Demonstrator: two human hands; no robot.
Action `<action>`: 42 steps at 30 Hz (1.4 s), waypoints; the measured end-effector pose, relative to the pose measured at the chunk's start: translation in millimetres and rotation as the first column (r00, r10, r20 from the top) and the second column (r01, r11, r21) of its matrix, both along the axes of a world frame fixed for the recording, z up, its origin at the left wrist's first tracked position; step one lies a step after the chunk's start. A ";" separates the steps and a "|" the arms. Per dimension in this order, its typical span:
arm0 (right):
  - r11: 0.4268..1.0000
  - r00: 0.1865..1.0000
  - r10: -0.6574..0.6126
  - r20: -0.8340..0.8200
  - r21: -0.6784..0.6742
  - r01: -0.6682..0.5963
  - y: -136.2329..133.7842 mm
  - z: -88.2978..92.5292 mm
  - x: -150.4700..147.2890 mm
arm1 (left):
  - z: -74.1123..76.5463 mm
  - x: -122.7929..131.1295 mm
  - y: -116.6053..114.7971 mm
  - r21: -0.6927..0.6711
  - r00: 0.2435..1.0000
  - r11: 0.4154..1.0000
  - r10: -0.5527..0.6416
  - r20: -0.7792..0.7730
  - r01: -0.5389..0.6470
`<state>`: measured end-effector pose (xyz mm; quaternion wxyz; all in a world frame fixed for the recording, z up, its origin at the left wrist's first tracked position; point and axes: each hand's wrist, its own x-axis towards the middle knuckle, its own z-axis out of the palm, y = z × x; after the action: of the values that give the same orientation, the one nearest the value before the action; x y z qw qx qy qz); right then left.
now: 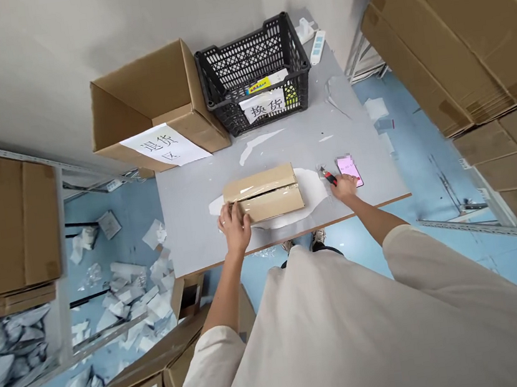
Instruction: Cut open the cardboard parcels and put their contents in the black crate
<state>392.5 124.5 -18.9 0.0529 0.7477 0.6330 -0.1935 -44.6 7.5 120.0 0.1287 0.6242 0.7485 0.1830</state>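
A small taped cardboard box (262,194) lies on a grey table (200,182), on top of a white sheet (313,196). My left hand (234,226) grips the box's near left end, its fingers curled over the edge. My right hand (345,186) holds a red and black utility knife (328,175) to the right of the box. Its fingers are beside a smartphone (349,170) with a blurred pink screen, which lies flat on the table.
At the table's back stand an open carton (148,100) with a paper sign and a black plastic crate (252,68) with a paper sign. Stacked flat cartons (447,38) fill the right. White packaging scraps (130,297) lie on the blue floor at left.
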 end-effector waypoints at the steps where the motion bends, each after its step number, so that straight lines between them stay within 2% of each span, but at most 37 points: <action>1: 1.000 1.000 -0.006 0.004 0.003 0.006 0.3 -3.5 1.4 | -0.7 -6.1 -8.4 -0.005 0.999 0.999 0.033 0.011 -0.033; 3: 1.000 1.000 -0.008 -0.003 0.014 0.008 -0.4 -8.4 3.7 | -2.7 -15.9 -20.8 -0.019 0.994 0.995 0.095 0.048 -0.094; 6: 0.999 0.999 -0.009 -0.032 0.031 0.010 -2.4 -7.6 3.6 | -7.9 -26.0 -27.7 -0.016 0.979 0.989 0.146 0.144 -0.145; 9: 0.998 0.995 -0.017 -0.094 0.058 0.022 -2.6 5.9 -4.6 | -14.1 -31.8 -23.9 0.014 0.953 0.986 0.156 0.260 -0.165; 11: 0.996 0.979 -0.012 -0.205 0.080 0.029 -2.0 21.4 -15.9 | -17.9 -33.1 -18.4 0.012 0.922 0.980 0.185 0.339 -0.201; 13: 0.994 0.919 0.013 -0.394 0.103 0.030 -1.7 40.3 -31.4 | -21.5 -32.4 -12.1 0.004 0.883 0.970 0.219 0.414 -0.243; 16: 0.984 0.718 0.067 -0.693 0.163 0.066 -2.2 69.9 -58.4 | -27.1 -29.5 -2.8 0.027 0.846 0.958 0.239 0.477 -0.285; 19: 0.982 0.577 0.081 -0.813 0.165 0.096 -1.5 94.4 -81.1 | -33.0 -26.3 5.1 0.046 0.827 0.947 0.253 0.503 -0.318; 25: 0.993 0.473 -0.004 -0.881 0.053 0.107 8.2 125.4 -90.6 | -48.0 -25.8 4.5 0.031 0.764 0.950 0.229 0.603 -0.310; 29: 0.983 0.432 0.006 -0.902 0.084 0.163 28.3 142.9 -91.1 | -61.5 -31.0 -4.9 0.081 0.776 0.971 0.127 0.618 -0.223; 32: 0.970 0.456 0.107 -0.884 0.194 0.147 54.1 151.0 -102.5 | -66.2 -34.1 -6.9 0.098 0.787 0.980 0.077 0.613 -0.173; 35: 0.956 0.588 0.248 -0.770 0.292 -0.021 79.5 152.4 -117.7 | -59.6 -33.4 -4.4 0.092 0.787 0.978 0.094 0.609 -0.188; 39: 0.948 0.784 0.318 -0.533 0.167 -0.271 97.4 147.5 -131.2 | -36.0 -31.6 -11.4 0.128 0.804 0.974 0.078 0.589 -0.188; 42: 0.934 0.845 0.349 -0.405 0.076 -0.349 98.1 141.4 -136.1 | -19.9 -34.8 -30.8 0.119 0.780 0.983 0.037 0.625 -0.142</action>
<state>256.4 222.6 122.4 -0.0474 0.5627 0.7548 -0.3338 -79.4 -23.3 100.1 0.3081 0.5014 0.6762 0.4431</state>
